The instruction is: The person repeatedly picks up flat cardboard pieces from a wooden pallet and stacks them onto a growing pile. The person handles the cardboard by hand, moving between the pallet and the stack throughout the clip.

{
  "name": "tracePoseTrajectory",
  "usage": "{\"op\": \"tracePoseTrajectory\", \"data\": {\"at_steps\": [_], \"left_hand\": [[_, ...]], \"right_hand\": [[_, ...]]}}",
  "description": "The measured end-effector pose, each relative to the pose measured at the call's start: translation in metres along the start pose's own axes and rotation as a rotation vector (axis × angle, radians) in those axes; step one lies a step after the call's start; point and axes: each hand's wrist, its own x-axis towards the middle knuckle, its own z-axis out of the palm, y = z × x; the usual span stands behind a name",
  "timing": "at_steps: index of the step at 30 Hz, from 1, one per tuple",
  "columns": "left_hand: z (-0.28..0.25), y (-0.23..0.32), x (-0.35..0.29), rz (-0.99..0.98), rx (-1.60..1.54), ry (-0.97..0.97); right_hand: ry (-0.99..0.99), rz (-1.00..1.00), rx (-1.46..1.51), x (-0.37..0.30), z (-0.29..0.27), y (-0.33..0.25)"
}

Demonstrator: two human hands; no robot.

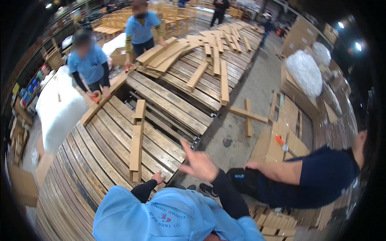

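Observation:
My right hand (201,164) is raised over the near edge of the slatted wooden table (159,154), index finger and thumb stretched apart, holding nothing. Lower and to its left, my left hand (159,177) hovers by or rests on the table edge; contact cannot be told. Its fingers look loosely extended, with nothing visible in them. Left of both hands, a long folded cardboard piece (136,148) lies across the slats, its far end open.
Across the table, two co-workers in light blue (89,67) (141,30) handle cardboard strips and tape dispensers (95,96). More cardboard strips (197,76) lie farther along. At right stand a co-worker in navy (321,176), cardboard sheets (286,120) and a plastic-wrapped bundle (304,72).

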Motion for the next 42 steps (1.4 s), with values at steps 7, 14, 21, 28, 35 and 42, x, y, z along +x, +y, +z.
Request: {"op": "tracePoseTrajectory", "data": {"at_steps": [7, 14, 21, 28, 35, 42], "left_hand": [[-0.002, 0.049, -0.019, 0.159, -0.232, 0.134], [0.017, 0.005, -0.043, 0.048, -0.528, 0.278], [0.042, -0.127, -0.058, -0.339, -0.188, 0.113], [0.001, -0.031, -0.001, -0.075, -0.106, 0.075], [-0.016, 0.076, 0.047, 0.165, -0.304, 0.167], [0.017, 0.026, 0.059, 0.229, -0.146, 0.162]], "right_hand": [[-0.047, 0.133, 0.183, 0.032, 0.000, 0.023], [1.332, 0.881, 1.203, -0.207, -0.050, 0.281], [0.872, 0.699, 1.061, -0.110, 0.002, 0.185], [0.005, 0.446, 0.714, -0.065, 0.130, 0.111], [-0.094, 0.552, 0.442, -0.091, 0.125, 0.136], [-0.031, 0.523, 0.572, -0.022, 0.058, 0.094]]}}
